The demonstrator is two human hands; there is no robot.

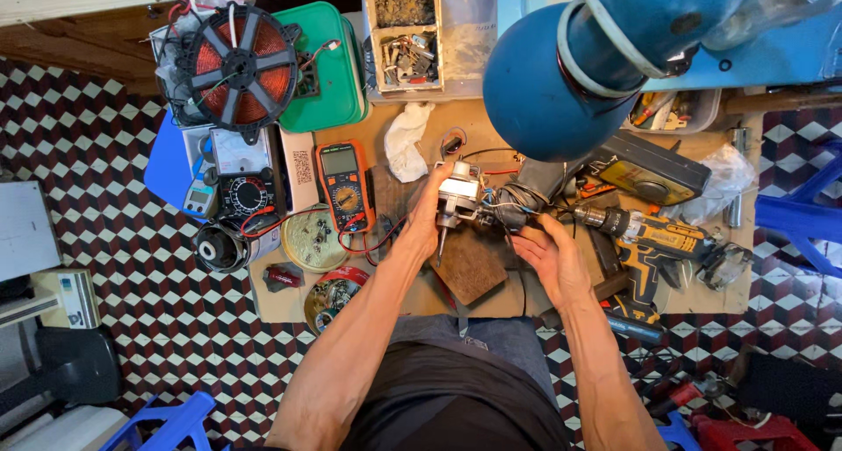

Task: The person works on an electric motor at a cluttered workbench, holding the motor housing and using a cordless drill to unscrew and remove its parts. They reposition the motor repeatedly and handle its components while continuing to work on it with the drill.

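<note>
My left hand point(427, 221) grips a small silver electric motor point(458, 193) with a shaft pointing down, held above a low cardboard-covered work surface point(279, 304). My right hand point(549, 254) holds the bundle of wires point(511, 207) that runs from the motor's right side. A small wooden block point(471, 267) lies just below the motor.
An orange multimeter point(346, 184) with red leads lies left of the motor, next to a dark analogue meter point(247, 193) and a copper induction coil point(239, 62). A yellow cordless drill point(647, 235) lies to the right. A blue lamp shade point(548, 87) hangs overhead. Blue stools stand on the chequered floor.
</note>
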